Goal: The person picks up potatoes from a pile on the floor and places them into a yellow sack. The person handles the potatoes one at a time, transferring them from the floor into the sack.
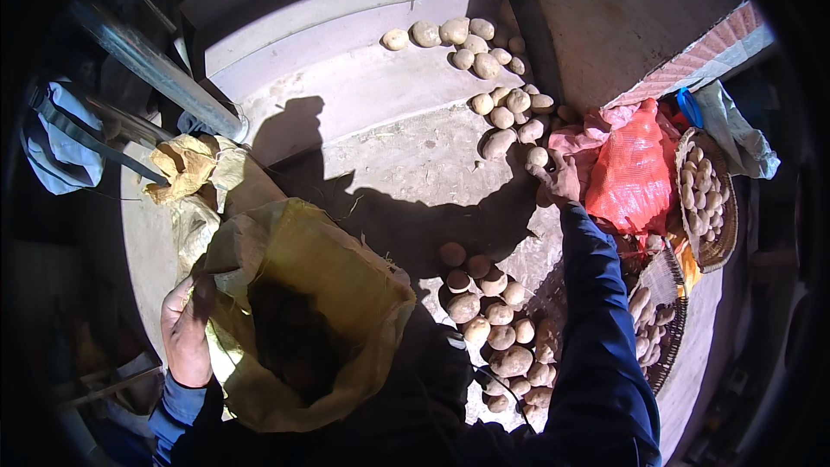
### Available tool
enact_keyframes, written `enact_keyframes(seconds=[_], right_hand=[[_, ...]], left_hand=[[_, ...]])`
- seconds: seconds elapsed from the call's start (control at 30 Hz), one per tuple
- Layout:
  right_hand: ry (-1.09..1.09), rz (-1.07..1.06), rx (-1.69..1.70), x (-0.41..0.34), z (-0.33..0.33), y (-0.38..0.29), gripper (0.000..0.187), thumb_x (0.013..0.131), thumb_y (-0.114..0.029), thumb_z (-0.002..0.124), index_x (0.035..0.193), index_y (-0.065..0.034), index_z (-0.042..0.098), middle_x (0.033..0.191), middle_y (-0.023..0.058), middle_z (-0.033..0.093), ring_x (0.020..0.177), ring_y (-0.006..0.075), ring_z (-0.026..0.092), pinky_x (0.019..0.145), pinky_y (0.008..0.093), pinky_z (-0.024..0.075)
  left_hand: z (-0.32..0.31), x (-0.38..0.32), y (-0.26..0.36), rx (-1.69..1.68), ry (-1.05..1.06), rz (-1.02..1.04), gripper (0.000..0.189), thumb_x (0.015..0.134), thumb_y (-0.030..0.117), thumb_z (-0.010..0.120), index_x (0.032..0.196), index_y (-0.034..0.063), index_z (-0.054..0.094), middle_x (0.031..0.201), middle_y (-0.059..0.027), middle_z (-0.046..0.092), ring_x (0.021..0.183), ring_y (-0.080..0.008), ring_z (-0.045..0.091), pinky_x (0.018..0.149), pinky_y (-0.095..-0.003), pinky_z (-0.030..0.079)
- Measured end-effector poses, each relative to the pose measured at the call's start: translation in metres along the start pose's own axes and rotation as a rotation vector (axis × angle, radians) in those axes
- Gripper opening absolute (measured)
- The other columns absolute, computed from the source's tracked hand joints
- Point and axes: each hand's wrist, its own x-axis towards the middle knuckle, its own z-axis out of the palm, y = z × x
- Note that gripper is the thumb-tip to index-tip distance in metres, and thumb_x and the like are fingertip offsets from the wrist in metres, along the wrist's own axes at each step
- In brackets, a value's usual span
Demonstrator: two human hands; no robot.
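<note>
A woven yellowish sack [379, 337] stands with its mouth spread before me. My left hand [188, 331] grips the sack's left rim; the dark inside hides most of its contents. To the right, my right hand [559, 180] reaches out low over the floor. Its fingertips are at a pale potato [537, 156], in shadow, and whether they grip it is not clear. Several more potatoes [518, 101] lie just beyond that hand. Closer to me, a group of potatoes [500, 314] rests on the floor between the sack and my right sleeve.
Potatoes [475, 44] sit on the low step [324, 87] at the back. At right are a red mesh bag [632, 175], a wicker basket of small tubers [701, 198] and another basket [674, 344]. A metal pole [162, 71] rises at left beside another sack [243, 175].
</note>
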Motion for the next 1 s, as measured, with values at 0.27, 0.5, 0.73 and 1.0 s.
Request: enact_keyframes(seconds=[0.27, 0.5, 0.73, 1.0], right_hand=[[-0.312, 0.215, 2.244, -0.083, -0.011, -0.052, 0.063, 0.102, -0.067, 0.053, 0.134, -0.0129, 0.060, 0.124, 0.0163, 0.069, 0.107, 0.0310, 0.069, 0.093, 0.0461, 0.0589], [-0.562, 0.184, 2.765, -0.149, -0.037, -0.168, 0.083, 0.092, -0.081, 0.054, 0.145, -0.0172, 0.057, 0.144, 0.0259, 0.058, 0.123, 0.0471, 0.060, 0.091, 0.0671, 0.0566], [-0.741, 0.076, 2.718, -0.178, -0.051, -0.227, 0.084, 0.093, -0.083, 0.048, 0.147, -0.0196, 0.051, 0.142, 0.0246, 0.056, 0.120, 0.0477, 0.060, 0.080, 0.0760, 0.0564], [-0.697, 0.115, 2.514, -0.223, -0.077, -0.289, 0.083, 0.089, -0.083, 0.055, 0.143, -0.0199, 0.056, 0.141, 0.0209, 0.057, 0.120, 0.0359, 0.059, 0.089, 0.0629, 0.0556]], left_hand=[[-0.013, 0.000, -0.014, -0.168, 0.032, 0.013, 0.041, 0.107, 0.026, 0.062, 0.133, -0.0048, 0.064, 0.116, -0.0030, 0.070, 0.105, -0.0106, 0.062, 0.098, -0.0272, 0.046], [-0.011, -0.011, -0.004, -0.187, 0.007, 0.006, 0.030, 0.107, 0.019, 0.060, 0.126, -0.0028, 0.067, 0.109, -0.0002, 0.070, 0.095, -0.0081, 0.061, 0.089, -0.0256, 0.047], [0.006, -0.020, 0.017, -0.216, -0.019, -0.002, 0.024, 0.111, 0.022, 0.054, 0.113, 0.0033, 0.069, 0.094, -0.0005, 0.069, 0.082, -0.0077, 0.062, 0.076, -0.0245, 0.048], [0.013, -0.025, 0.031, -0.073, -0.082, -0.014, 0.036, 0.109, 0.026, 0.057, 0.127, -0.0033, 0.067, 0.113, -0.0069, 0.072, 0.102, -0.0121, 0.065, 0.092, -0.0291, 0.049]])
